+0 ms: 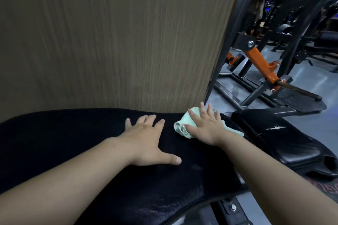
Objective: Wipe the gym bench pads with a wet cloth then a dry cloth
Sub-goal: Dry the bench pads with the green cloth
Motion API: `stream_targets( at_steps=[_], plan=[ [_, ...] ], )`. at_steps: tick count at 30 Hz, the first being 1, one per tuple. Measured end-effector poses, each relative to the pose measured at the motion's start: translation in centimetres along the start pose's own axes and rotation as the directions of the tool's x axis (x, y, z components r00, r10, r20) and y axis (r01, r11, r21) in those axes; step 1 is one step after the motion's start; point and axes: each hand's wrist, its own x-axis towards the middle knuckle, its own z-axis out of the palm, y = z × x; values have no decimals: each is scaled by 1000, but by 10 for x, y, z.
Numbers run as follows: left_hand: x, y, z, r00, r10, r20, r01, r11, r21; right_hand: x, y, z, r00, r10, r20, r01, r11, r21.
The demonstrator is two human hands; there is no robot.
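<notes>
Green cloth (182,128) pressed under flat right hand (205,127); left hand (146,139) splayed, empty, on black pad (73,142).

Wall: a wood-grain panel (113,38) in brown fills the left and centre, its right edge slanting.
Floor: smooth grey floor (314,76), faintly glossy.
Equipment: a black steel frame (236,29) beside the panel's edge, with an orange lever arm (259,60) over a ribbed black footplate (300,100).
Far room: dim, with more dark machines and small light glints.
</notes>
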Motion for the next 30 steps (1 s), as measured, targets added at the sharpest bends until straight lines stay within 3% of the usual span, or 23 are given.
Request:
stream_targets(
  at_steps=[4,9,22,30],
  plan=[
    [-10,-20,2,994,-93,57,91,995,35,25,-11,-1,999,46,17,-46,998,-35],
    [-10,-25,11,994,-105,36,103,993,56,15,-13,2,1000,-5,-5,5,1000,-28],
    [-12,-23,8,994,-99,46,95,992,79,-155,-40,27,981,-192,-7,191,980,-46],
    [-16,-22,8,995,-87,39,84,993,80,-163,-55,33,989,-146,-14,145,987,-66]
  ],
)
